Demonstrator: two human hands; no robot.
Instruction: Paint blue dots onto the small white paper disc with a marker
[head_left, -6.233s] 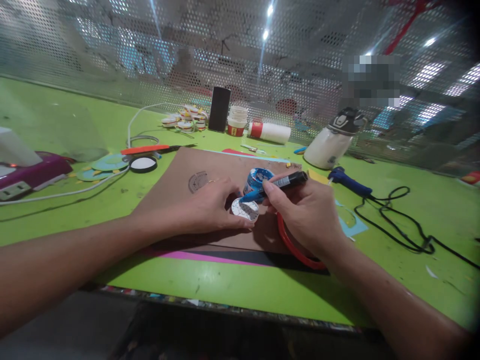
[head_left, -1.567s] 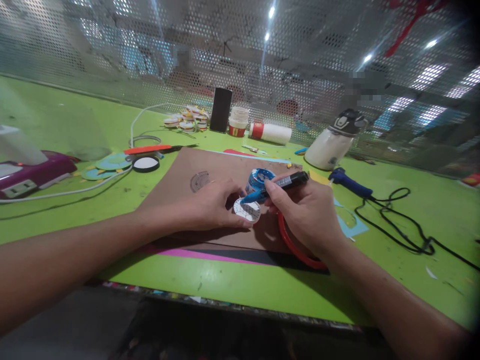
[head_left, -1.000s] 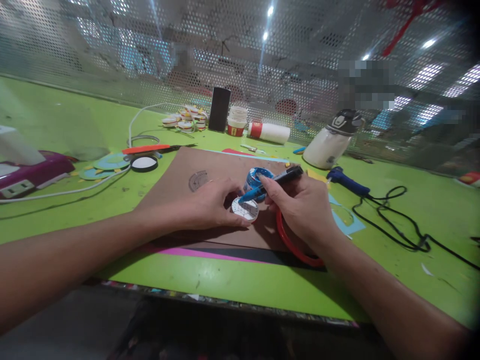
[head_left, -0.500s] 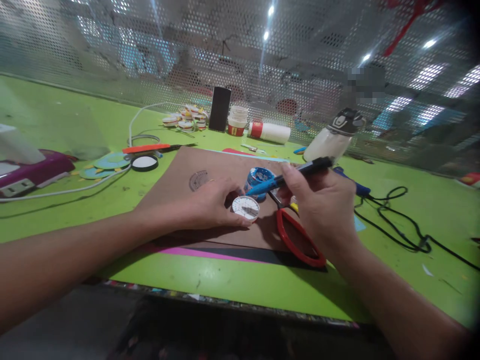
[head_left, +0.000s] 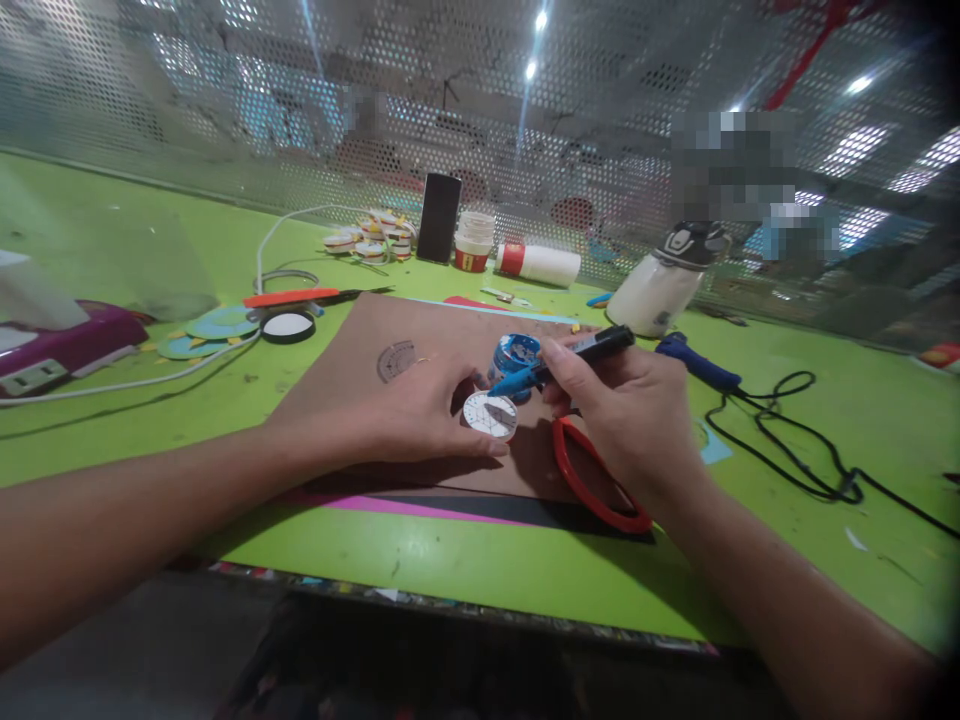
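One disc point(head_left: 490, 422), white, ringed with dark marks and crossed by thin lines, is kept at the middle of the work area, over the brown board point(head_left: 322, 385); whether it is rested on the board or held just clear cannot be told. One left hand point(head_left: 427, 405): the disc is gripped at its edge, narrowly, with the thumb laid along the near side and the fingers curled at the left. One right hand point(head_left: 626, 400): one pen point(head_left: 604, 346), black with a blue fore end, is pinched between thumb and fingers, its tip pointed down and leftward at the far part of the disc; contact with the face cannot be confirmed. One blue jar point(head_left: 498, 367), open, is set just behind the disc. One red handle point(head_left: 621, 521) is laid on the board beside the right hand, partly covered by it. Step in hand, as judged: marks are being put on the disc face. For the next move, a firm hold on the disc edge, a light, exact touch of the tip and clearance between the pen and the jar are called for.
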